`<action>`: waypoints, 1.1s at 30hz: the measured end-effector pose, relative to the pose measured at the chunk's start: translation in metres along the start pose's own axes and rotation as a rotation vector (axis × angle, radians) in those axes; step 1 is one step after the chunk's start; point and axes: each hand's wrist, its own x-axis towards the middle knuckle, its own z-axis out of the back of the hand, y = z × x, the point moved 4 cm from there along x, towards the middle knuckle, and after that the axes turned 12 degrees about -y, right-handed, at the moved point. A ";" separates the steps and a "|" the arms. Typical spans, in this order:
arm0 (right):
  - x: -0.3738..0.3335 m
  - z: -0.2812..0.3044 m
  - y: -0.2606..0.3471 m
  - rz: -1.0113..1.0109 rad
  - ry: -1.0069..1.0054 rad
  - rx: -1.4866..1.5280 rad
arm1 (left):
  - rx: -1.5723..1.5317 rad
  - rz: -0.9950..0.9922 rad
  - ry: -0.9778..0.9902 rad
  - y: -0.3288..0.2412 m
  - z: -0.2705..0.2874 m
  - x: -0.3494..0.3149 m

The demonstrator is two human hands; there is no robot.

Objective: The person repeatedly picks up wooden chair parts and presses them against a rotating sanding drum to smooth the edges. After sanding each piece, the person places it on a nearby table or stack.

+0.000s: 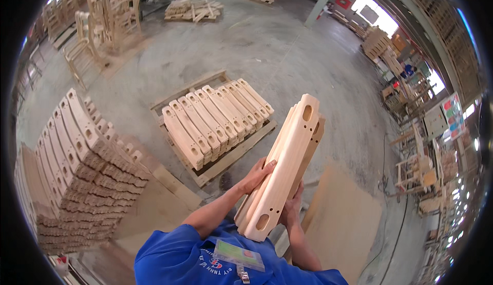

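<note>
A bundle of several pale wooden slats [282, 174] is held up on a slant in front of my chest. Each visible slat has an oval slot near its ends and small round holes beside it. My left hand [257, 176] grips the bundle's left side, thumb over the edge. Around the right side, partly hidden behind the wood, closes my right hand [291, 205]. Beyond the bundle, rows of similar slats [215, 113] lie stacked side by side on a low wooden pallet [231, 154].
At the left rises a tall stack of similar slats [72, 167]. A plywood sheet [344, 218] lies to my right. Farther off stand wooden chair frames [105, 23], a pile of wood pieces [192, 10] and a green pillar [323, 0]. A dark cable [398, 239] runs along the floor.
</note>
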 end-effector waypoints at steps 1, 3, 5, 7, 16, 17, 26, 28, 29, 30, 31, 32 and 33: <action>0.027 -0.006 -0.004 -0.002 0.028 -0.018 | -0.021 -0.017 -0.016 -0.003 0.002 0.030; 0.083 -0.020 -0.005 -0.106 0.085 0.046 | -0.054 -0.040 -0.047 -0.018 0.004 0.082; 0.141 -0.037 -0.009 -0.177 0.116 0.085 | -0.028 -0.046 -0.104 -0.038 0.006 0.132; 0.200 -0.052 -0.007 -0.113 0.147 -0.016 | -0.020 -0.056 -0.140 -0.058 0.008 0.177; 0.412 -0.126 -0.016 -0.126 0.432 0.174 | -0.099 -0.085 -0.417 -0.107 0.025 0.340; 0.434 -0.134 -0.023 -0.101 0.479 0.170 | -0.113 -0.109 -0.461 -0.107 0.030 0.358; 0.570 -0.202 -0.058 -0.086 0.877 0.185 | -0.250 -0.152 -0.754 -0.100 0.044 0.457; 0.584 -0.219 -0.059 0.028 0.915 0.080 | -0.255 -0.161 -0.819 -0.089 0.055 0.471; 0.592 -0.225 -0.066 0.023 0.923 0.079 | -0.302 -0.168 -0.813 -0.080 0.058 0.478; 0.599 -0.235 -0.075 0.018 0.930 0.077 | -0.326 -0.160 -0.795 -0.072 0.062 0.487; 0.603 -0.242 -0.088 0.000 0.937 0.079 | -0.343 -0.140 -0.779 -0.064 0.066 0.491; 0.607 -0.252 -0.103 0.042 0.946 0.075 | -0.345 -0.126 -0.766 -0.059 0.077 0.495; 0.611 -0.259 -0.118 0.084 0.955 0.071 | -0.339 -0.136 -0.809 -0.055 0.084 0.499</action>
